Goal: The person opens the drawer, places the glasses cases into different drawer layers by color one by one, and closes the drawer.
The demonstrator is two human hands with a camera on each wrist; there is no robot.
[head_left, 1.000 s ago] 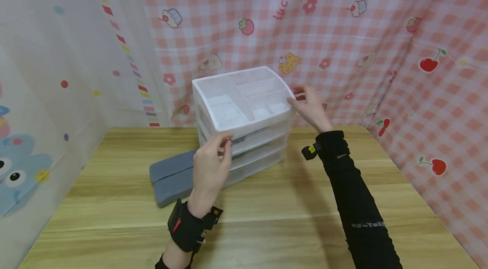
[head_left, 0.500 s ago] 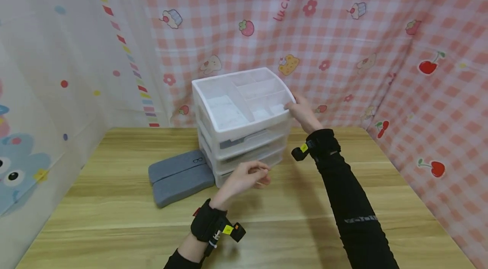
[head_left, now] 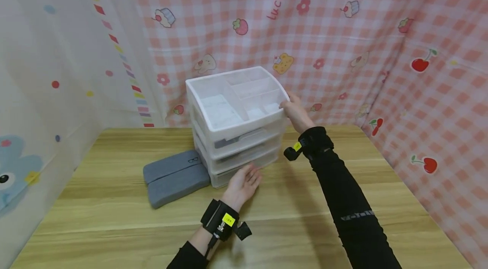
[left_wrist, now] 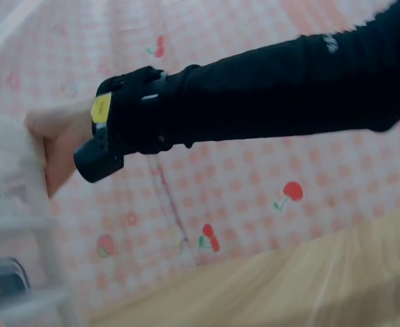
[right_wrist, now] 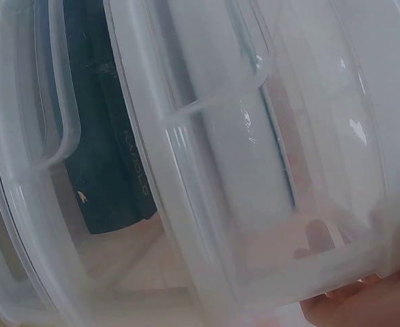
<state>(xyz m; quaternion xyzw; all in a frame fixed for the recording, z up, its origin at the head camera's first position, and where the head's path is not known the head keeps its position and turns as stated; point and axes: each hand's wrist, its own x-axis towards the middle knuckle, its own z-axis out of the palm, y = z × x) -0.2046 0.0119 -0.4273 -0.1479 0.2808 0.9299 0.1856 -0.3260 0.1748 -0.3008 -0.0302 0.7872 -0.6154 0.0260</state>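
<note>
Clear white plastic drawer unit [head_left: 248, 123] stood on the wood-grain table [head_left: 305, 231] toward its far edge, set at an angle, drawer fronts seemingly flush. Grey glasses case [head_left: 175, 180] lay just beside its left side; head view could not settle whether they touched.

Right hand [head_left: 297, 113] gripped the unit's upper right corner, thumb over the rim of the divided top tray [head_left: 221, 110]. Left hand [head_left: 242, 182] was palm up before the bottom drawer [head_left: 225, 176], fingers loosely extended, holding nothing; contact with the drawer could not be told.

Risks, my judgement: a pull low on the front with a weak hold above could drag or twist the whole unit. A swing leftward could shove the glasses case. A tilt could set the drawer contents sliding.

Between views: head gave the layout, but drawer contents were barely readable. Right wrist, close up, showed a dark case [right_wrist: 111, 150] with pale lettering in one drawer and a pale, dark-edged flat object [right_wrist: 251, 157] in its neighbour; neither identified. Left wrist caught the right arm's black sleeve [left_wrist: 254, 95] against pink-checked cloth [left_wrist: 254, 184], blurred at the unit.
</note>
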